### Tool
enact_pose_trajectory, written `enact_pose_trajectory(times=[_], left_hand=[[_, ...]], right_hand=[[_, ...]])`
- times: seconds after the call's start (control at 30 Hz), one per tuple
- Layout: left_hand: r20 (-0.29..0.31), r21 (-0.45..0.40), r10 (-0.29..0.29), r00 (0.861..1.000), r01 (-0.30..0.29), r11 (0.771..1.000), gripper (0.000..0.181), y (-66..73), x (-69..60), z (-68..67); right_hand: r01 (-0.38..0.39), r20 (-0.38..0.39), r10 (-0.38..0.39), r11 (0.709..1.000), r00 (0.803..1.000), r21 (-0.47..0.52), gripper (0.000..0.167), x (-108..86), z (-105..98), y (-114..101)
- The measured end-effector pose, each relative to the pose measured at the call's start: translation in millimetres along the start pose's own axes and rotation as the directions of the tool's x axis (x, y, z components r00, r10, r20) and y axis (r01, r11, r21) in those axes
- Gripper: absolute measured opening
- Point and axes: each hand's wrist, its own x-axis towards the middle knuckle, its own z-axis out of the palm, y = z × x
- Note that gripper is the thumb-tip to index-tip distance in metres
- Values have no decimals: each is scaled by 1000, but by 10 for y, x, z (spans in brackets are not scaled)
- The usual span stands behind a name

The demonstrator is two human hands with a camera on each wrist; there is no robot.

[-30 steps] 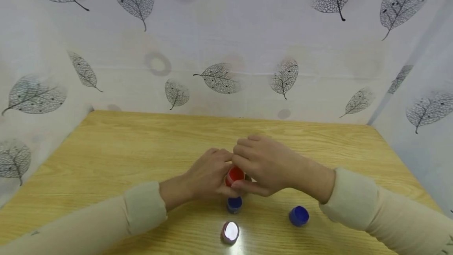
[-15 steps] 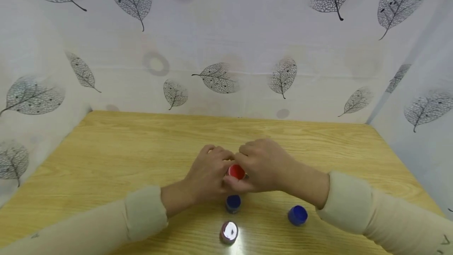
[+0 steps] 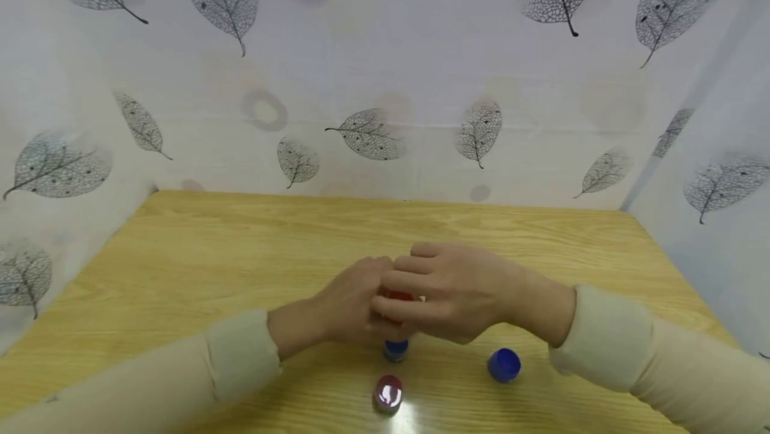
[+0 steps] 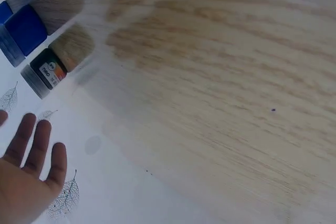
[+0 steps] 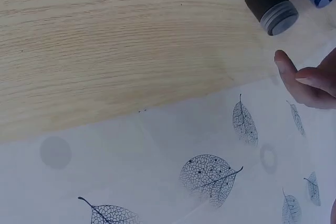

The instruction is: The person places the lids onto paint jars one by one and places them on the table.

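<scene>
In the head view my left hand (image 3: 351, 300) holds a small red-topped paint jar (image 3: 400, 296) above the table, mostly hidden by fingers. My right hand (image 3: 454, 290) reaches over it from the right, its fingers bent across the red top. Several spread fingers of the left hand (image 4: 31, 166) show in the left wrist view. In the right wrist view, part of the right hand (image 5: 312, 80) enters at the edge; the red jar is out of sight there. Just below the hands stands a blue paint jar (image 3: 396, 352).
A dark red jar (image 3: 388, 394) with a glare on top stands nearer me. Another blue jar (image 3: 504, 365) is to the right. A black jar (image 5: 271, 8) appears in the wrist views, hidden in the head view. Leaf-patterned cloth (image 3: 385, 73) surrounds the wooden table (image 3: 271, 240).
The right hand has turned over the red jar; its fingers now cover most of the red top, which showed plainly before. The left hand stays around the jar. The jars on the table have not moved.
</scene>
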Motion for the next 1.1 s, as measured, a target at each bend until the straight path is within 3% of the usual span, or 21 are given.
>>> enact_pose_trajectory(times=[0.1,0.27,0.4,0.5,0.73,0.93,1.03,1.1], left_hand=[[30,-54,94,995,-92,994,27,-42,24,11],[44,-124,120,992,-114,986,23,-57,32,23],[52,-151,72,996,-64,987,25,-50,35,40],[69,-111,32,997,-24,994,28,-35,30,51],[101,9,-40,994,39,999,29,7,30,64],[128,108,-141,982,127,986,32,51,21,55],[124,119,-159,980,144,982,32,56,20,64],[109,87,-152,982,143,986,31,54,18,72]], right_hand=[[37,26,-37,999,999,6,33,-23,-12,-17],[42,-5,-42,999,999,11,33,-31,16,-39],[33,-75,-31,999,997,29,26,-22,41,-46],[13,-115,-10,1000,993,28,29,-23,59,-49],[-79,-119,79,997,990,-3,37,-56,100,-60],[-176,-153,167,983,974,-46,46,-58,130,-75],[-204,-168,193,978,967,-51,51,-63,127,-82],[-177,-165,172,984,971,-16,47,-73,109,-79]])
